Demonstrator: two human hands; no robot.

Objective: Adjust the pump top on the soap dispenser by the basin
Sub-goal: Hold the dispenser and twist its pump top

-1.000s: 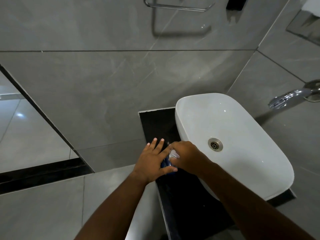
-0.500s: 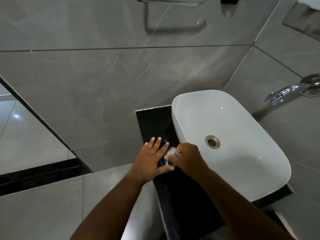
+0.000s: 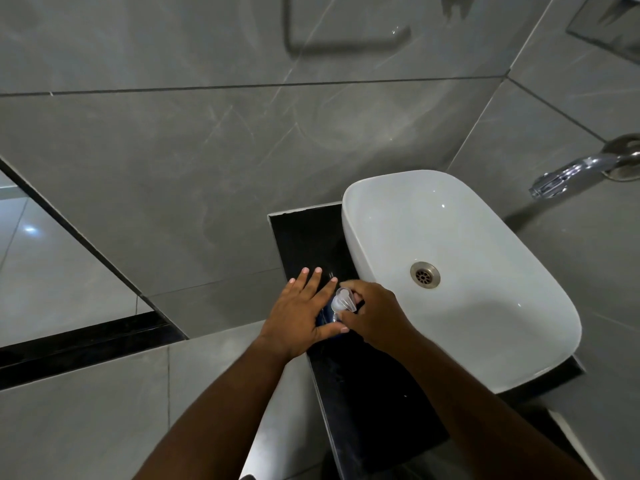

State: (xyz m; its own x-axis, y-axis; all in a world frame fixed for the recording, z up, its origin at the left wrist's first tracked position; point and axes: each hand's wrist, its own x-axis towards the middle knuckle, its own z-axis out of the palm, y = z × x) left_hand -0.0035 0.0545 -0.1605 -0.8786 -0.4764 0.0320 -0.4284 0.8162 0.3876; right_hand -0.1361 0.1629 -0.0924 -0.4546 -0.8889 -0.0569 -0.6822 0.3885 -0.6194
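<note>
A soap dispenser stands on the black counter (image 3: 304, 237) just left of the white basin (image 3: 460, 237). Its clear pump top (image 3: 343, 300) shows between my hands; only a sliver of the dark blue bottle (image 3: 325, 318) is visible below it. My left hand (image 3: 301, 311) presses against the bottle's left side, thumb under the pump and fingers stretched out straight. My right hand (image 3: 375, 315) is curled around the pump top from the right, fingertips pinching it.
A chrome tap (image 3: 568, 174) sticks out of the grey tiled wall to the right, above the basin. The basin drain (image 3: 425, 274) lies close to my right hand. The counter's edge runs down beneath my forearms.
The clear pump top has come more into view between my hands and its nozzle has turned. Both hands stay on the dispenser; the view has drifted slightly.
</note>
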